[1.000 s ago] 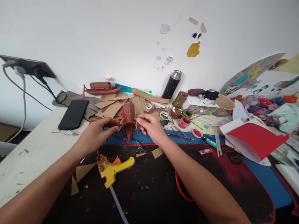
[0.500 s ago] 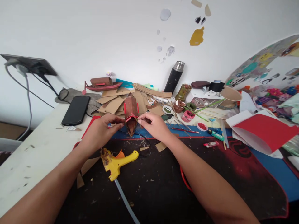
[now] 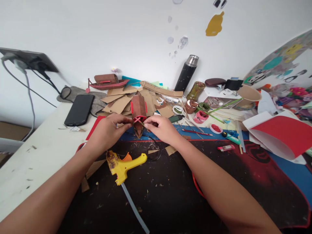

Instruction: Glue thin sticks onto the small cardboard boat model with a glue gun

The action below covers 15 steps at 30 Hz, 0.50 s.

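A small model boat (image 3: 138,106) with a brown arched canopy and red trim sits between my hands, its pointed end towards me. My left hand (image 3: 107,130) is closed in a pinch at the boat's left side, on a thin pink strip (image 3: 136,120). On the other side, my right hand (image 3: 161,127) pinches a thin greenish stick (image 3: 142,123). The strip and the stick meet in front of the canopy opening; whether they touch the boat I cannot tell. Nearer me lies a yellow hot glue gun (image 3: 125,165) with a clear glue stick (image 3: 134,206) in it.
Cardboard scraps (image 3: 118,103) pile up behind the boat. Another model boat (image 3: 107,82) stands at the back left, near a phone (image 3: 80,110). Paint pots (image 3: 200,117), a black flask (image 3: 186,74) and a paintbrush (image 3: 197,132) lie to the right, beyond a dark mat (image 3: 170,188).
The view has tilted down and turned slightly left. The pink strip and greenish stick, apart before, now come together in front of the canopy. Both hands keep their pinch.
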Motion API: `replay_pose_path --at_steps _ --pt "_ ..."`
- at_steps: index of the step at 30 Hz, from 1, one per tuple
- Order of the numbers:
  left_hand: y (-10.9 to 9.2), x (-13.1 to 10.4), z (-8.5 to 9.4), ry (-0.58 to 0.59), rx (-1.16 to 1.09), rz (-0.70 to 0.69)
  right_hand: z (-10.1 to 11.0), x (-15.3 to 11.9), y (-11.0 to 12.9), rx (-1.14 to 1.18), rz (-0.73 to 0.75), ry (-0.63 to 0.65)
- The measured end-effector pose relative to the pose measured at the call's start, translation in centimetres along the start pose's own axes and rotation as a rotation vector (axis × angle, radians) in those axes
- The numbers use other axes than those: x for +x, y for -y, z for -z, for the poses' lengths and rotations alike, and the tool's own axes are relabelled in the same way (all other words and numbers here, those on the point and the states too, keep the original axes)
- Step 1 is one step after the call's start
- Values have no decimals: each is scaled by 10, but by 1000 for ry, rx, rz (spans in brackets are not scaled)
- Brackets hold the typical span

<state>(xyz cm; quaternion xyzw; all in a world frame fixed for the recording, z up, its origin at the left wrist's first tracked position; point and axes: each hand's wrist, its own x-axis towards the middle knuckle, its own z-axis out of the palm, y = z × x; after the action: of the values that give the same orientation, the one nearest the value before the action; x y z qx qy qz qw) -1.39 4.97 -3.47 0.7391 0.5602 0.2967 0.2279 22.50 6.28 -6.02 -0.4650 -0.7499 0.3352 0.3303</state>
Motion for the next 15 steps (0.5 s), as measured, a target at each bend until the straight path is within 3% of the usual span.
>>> replay_pose_path --at_steps 15 --pt "-3 1 -4 21 51 -73 -3 0 2 12 -3 -11"
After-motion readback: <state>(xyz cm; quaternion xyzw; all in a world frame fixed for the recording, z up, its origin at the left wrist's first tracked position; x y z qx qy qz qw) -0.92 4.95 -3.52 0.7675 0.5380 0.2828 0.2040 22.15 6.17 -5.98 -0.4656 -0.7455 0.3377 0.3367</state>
